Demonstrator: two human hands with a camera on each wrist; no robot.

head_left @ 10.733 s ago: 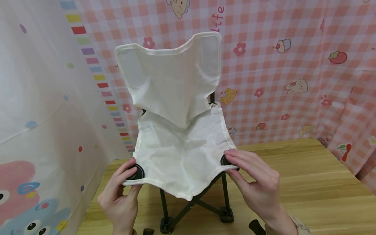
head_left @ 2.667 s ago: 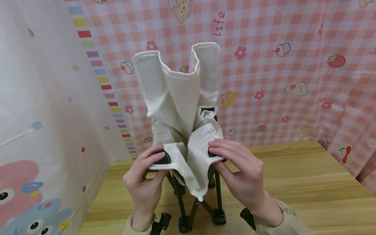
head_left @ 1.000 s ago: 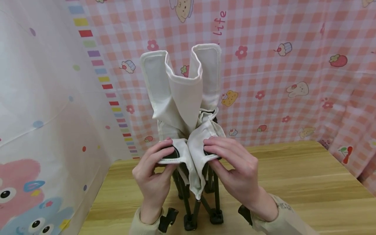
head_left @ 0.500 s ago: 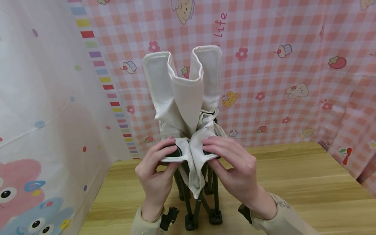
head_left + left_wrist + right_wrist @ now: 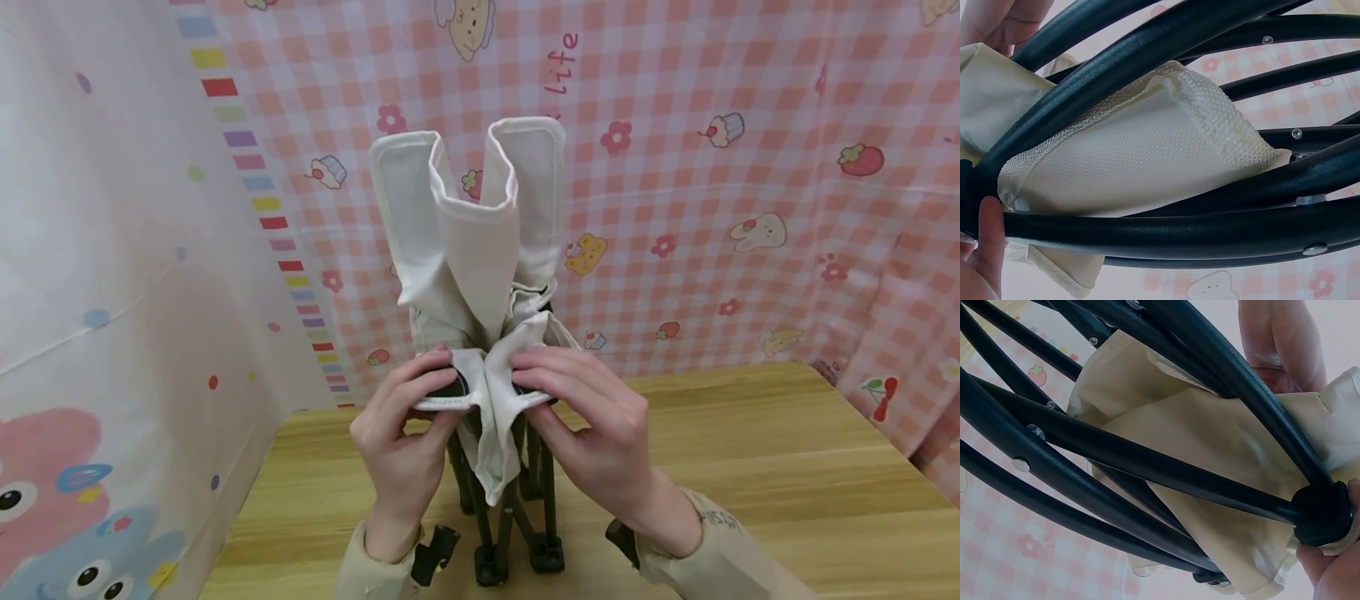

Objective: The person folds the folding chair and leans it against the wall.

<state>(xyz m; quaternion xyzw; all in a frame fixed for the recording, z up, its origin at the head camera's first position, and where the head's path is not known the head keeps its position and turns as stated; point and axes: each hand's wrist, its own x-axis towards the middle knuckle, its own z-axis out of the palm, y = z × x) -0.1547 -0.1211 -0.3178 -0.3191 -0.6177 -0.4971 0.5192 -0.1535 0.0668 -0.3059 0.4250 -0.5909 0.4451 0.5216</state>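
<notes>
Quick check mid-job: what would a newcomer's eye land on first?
First, the white folding chair, squeezed narrow mid-frame in the head view, its fabric back creased into a deep fold. Then the left hand and right hand, each gripping a front corner of the seat. Behind hangs a pink checked cloth with cartoon prints.

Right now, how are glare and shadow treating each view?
Head: fairly even light, white fabric readable; left wrist: soft sheen along the dark tubes, curtain washed out; right wrist: fabric underside in shadow, a rivet glinting, upper right blown nearly white.
</notes>
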